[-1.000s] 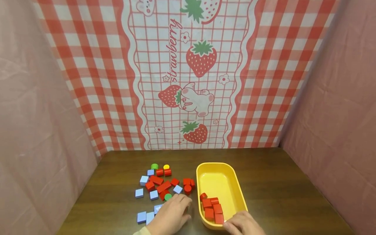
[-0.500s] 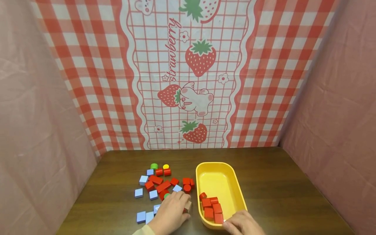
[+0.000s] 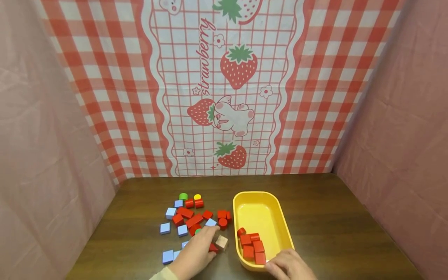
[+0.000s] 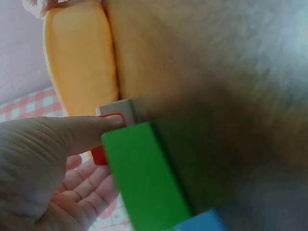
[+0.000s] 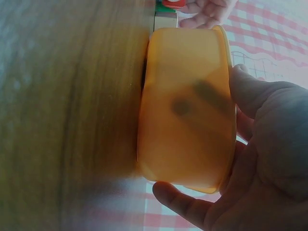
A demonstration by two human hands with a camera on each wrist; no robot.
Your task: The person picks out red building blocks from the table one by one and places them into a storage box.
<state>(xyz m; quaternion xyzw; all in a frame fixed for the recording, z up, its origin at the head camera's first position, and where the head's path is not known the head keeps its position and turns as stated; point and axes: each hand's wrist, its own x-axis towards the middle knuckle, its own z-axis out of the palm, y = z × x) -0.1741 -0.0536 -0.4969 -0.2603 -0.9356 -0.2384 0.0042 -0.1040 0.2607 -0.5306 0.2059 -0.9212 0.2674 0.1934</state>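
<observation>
My left hand [image 3: 196, 251] pinches a red block [image 3: 213, 247] between thumb and fingers, partly hidden by the hand. A plain wooden block [image 3: 221, 243] stands beside its fingertips. In the left wrist view the thumb lies over the red block [image 4: 98, 155], and a green block [image 4: 144, 178] stands in front. My right hand [image 3: 290, 266] grips the near right rim of a yellow tub [image 3: 237, 217]. Several red blocks [image 3: 248, 252] lie in the near left part of that tub. Seen from the right wrist, the thumb presses the tub's [image 5: 187, 139] rim.
Left of the tub, several loose red blocks [image 3: 194, 220] and light blue blocks [image 3: 165, 228] are scattered on the dark wooden table [image 3: 325, 225]. A green cylinder [image 3: 183, 196] and a yellow one [image 3: 197, 197] stand farthest back. A checked strawberry cloth [image 3: 238, 70] hangs behind.
My left hand has drawn slightly left and nearer. The wooden block, first hidden and then partly showing at its fingers, now stands uncovered beside a red block. My right hand keeps its grip.
</observation>
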